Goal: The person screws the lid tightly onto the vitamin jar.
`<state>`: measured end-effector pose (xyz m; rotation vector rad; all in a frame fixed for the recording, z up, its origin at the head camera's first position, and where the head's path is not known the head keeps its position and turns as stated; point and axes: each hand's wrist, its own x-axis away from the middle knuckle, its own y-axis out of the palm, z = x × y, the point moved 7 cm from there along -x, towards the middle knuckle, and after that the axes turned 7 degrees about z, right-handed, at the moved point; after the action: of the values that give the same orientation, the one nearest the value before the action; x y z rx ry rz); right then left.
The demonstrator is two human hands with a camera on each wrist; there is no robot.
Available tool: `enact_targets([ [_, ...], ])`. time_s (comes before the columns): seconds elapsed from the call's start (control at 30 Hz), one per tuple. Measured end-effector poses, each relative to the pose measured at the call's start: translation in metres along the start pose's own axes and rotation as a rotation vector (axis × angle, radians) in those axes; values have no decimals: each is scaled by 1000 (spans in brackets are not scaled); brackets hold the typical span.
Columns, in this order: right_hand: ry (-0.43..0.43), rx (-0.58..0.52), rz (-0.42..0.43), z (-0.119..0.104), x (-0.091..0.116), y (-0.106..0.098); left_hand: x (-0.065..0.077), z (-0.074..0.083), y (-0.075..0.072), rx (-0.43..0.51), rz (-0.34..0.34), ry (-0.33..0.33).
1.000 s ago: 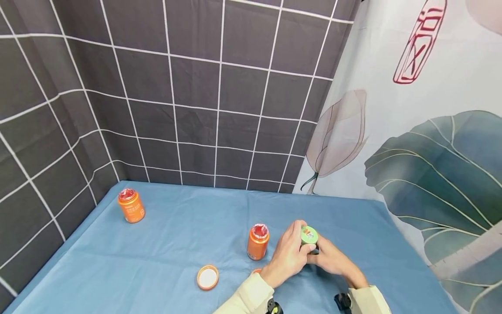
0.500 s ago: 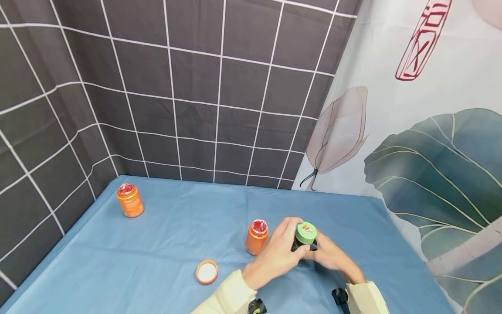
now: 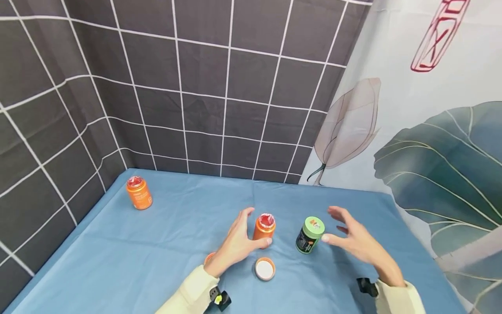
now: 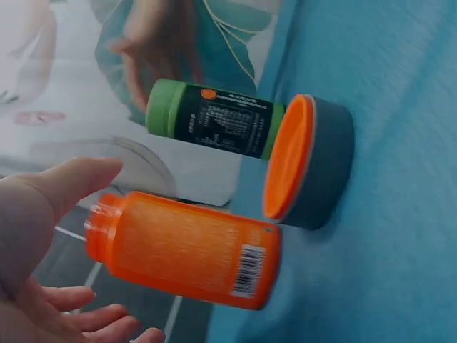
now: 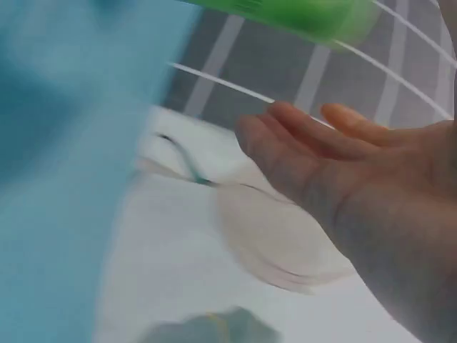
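Observation:
A dark jar with a green screw lid (image 3: 307, 237) stands upright on the blue cloth. My right hand (image 3: 357, 240) is just to its right, thumb and fingers spread and holding nothing. To the left, my left hand (image 3: 239, 242) is spread beside an uncapped orange bottle (image 3: 266, 232) with a red, film-like mouth. In the left wrist view, a gap shows between the thumb and the orange bottle (image 4: 186, 250). An orange lid (image 3: 265, 269) lies with its white inside up, nearer to me. Another orange rim (image 3: 209, 257) shows partly behind my left wrist.
A second open orange bottle (image 3: 140, 194) stands at the far left of the blue tablecloth (image 3: 188, 209). Dark gridded cloth (image 3: 204, 113) hangs behind and at the left, and a white leaf-printed curtain (image 3: 384, 122) at the right.
Both hands have let go of the green-lidded jar and parted. The left hand moved left towards the near orange bottle, the right hand moved right. The near lid has come into view.

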<state>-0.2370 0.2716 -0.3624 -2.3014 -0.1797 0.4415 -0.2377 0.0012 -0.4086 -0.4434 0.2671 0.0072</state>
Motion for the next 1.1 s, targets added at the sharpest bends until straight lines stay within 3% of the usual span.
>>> enact_targets([
  [0.1, -110, 58, 130, -34, 5, -14, 1, -12, 7, 4, -43, -16],
  [0.2, -329, 2, 244, -76, 19, -12, 0, -13, 19, -5, -88, 22],
  [0.27, -478, -14, 212, -100, 28, 4, 1, -13, 25, -5, -110, 42],
  [0.33, -532, 39, 94, -116, 36, 29, 0, -11, 27, -18, -108, 67],
  [0.5, -436, 351, -238, -118, 41, 95, -4, -11, 23, -62, -69, 117],
  [0.67, -323, 460, -439, -107, 39, 136, -2, -8, 20, -37, -113, 173],
  [0.77, -335, 513, -470, -107, 40, 147, -2, -6, 19, -45, -140, 200],
  [0.9, -405, 576, -441, -109, 40, 157, -3, -6, 19, -78, -158, 217],
  [1.1, -337, 516, -423, -100, 33, 163, -4, -6, 20, -103, -180, 220],
])
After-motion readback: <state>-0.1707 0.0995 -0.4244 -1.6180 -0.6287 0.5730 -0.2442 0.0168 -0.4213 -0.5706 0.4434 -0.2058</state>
